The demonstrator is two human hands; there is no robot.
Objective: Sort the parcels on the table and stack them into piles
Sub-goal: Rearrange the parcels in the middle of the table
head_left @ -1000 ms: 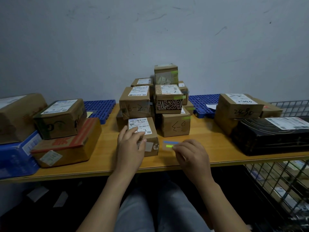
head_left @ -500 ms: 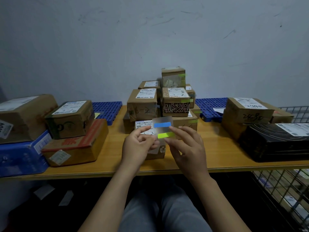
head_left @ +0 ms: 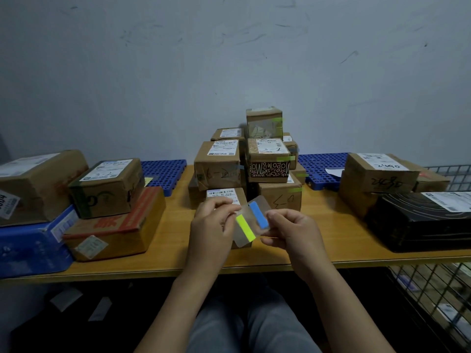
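I hold a clear plastic sheet bearing a yellow-green strip and a blue strip above the table's front edge. My left hand pinches its upper left edge; my right hand grips its right side. Right behind the sheet lies a small brown parcel with a white label, partly hidden by my hands. Beyond it rises a pile of several small brown parcels, one with a black patterned band.
The wooden table carries larger cartons over a blue box at the left, and a brown carton with a black box at the right. Blue perforated trays lie at the back. A wire cage stands lower right.
My right hand picked the sheet off the table and raised it. My left hand left the small parcel and took the sheet's edge. The sheet has since tilted.
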